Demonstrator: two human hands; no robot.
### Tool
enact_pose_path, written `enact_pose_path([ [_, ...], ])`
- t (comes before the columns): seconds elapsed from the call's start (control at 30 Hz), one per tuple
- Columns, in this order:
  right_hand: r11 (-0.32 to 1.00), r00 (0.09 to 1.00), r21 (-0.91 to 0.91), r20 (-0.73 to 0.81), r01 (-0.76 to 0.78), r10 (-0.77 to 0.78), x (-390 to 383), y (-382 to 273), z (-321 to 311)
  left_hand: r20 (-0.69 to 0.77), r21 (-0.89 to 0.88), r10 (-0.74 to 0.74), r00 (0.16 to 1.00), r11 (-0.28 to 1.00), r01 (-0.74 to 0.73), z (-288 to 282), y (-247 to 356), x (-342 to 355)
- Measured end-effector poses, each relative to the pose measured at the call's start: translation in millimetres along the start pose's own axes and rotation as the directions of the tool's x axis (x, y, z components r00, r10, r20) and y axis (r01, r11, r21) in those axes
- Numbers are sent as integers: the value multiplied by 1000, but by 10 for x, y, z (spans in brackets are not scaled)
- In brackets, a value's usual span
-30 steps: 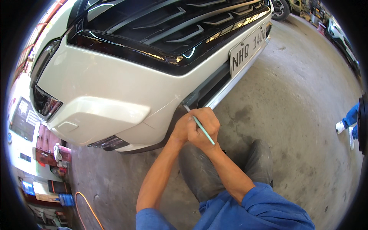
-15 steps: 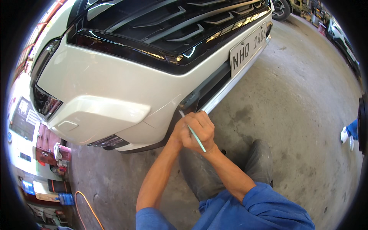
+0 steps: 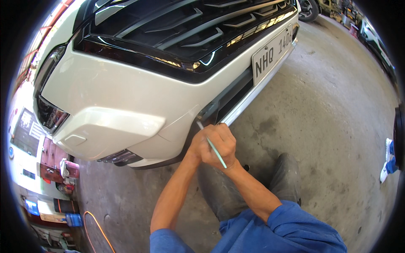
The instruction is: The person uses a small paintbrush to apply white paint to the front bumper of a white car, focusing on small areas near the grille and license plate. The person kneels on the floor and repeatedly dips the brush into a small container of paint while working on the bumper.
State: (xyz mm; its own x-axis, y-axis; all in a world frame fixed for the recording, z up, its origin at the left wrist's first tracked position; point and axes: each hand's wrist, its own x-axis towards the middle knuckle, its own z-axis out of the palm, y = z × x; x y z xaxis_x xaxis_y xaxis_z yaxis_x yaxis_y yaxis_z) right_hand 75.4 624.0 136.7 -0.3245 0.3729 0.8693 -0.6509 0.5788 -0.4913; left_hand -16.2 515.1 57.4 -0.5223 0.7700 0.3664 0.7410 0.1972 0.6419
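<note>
A thin paintbrush [image 3: 216,152] with a pale green handle is pinched in my right hand [image 3: 221,145]. Its tip points at the dark lower trim [image 3: 195,131] of a white car bumper [image 3: 126,92]; whether it touches I cannot tell. My left hand [image 3: 196,145] is closed and pressed against the right one, near the bumper's lower edge. The right hand partly covers the left, so what the left fingers hold, if anything, is hidden. Above the hands, the black grille [image 3: 181,29] with silver bars spans the car's front.
A licence plate [image 3: 272,57] sits on the bumper to the right. An orange hose [image 3: 98,227] lies on the concrete floor [image 3: 337,126] at lower left, near boxes and blue containers [image 3: 74,219]. Another person's white shoes [image 3: 384,168] show at the right edge.
My hands and the paintbrush have barely moved. At the right edge, the other person's feet have shifted slightly right and downward in the picture.
</note>
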Motion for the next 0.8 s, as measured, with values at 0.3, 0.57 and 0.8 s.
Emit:
enact_pose_path([
  [0.3,999,999,32,41,13,-15,54,-36,-75,-6,-2,1,1000,1000,-1,-37,92,71],
  [0.57,978,973,75,-108,-197,204,55,-21,-87,-22,189,-113,993,975,115,-193,522,135],
  [0.8,960,951,35,-130,-278,281,32,-36,-85,-2,302,-69,998,951,67,-234,660,181],
])
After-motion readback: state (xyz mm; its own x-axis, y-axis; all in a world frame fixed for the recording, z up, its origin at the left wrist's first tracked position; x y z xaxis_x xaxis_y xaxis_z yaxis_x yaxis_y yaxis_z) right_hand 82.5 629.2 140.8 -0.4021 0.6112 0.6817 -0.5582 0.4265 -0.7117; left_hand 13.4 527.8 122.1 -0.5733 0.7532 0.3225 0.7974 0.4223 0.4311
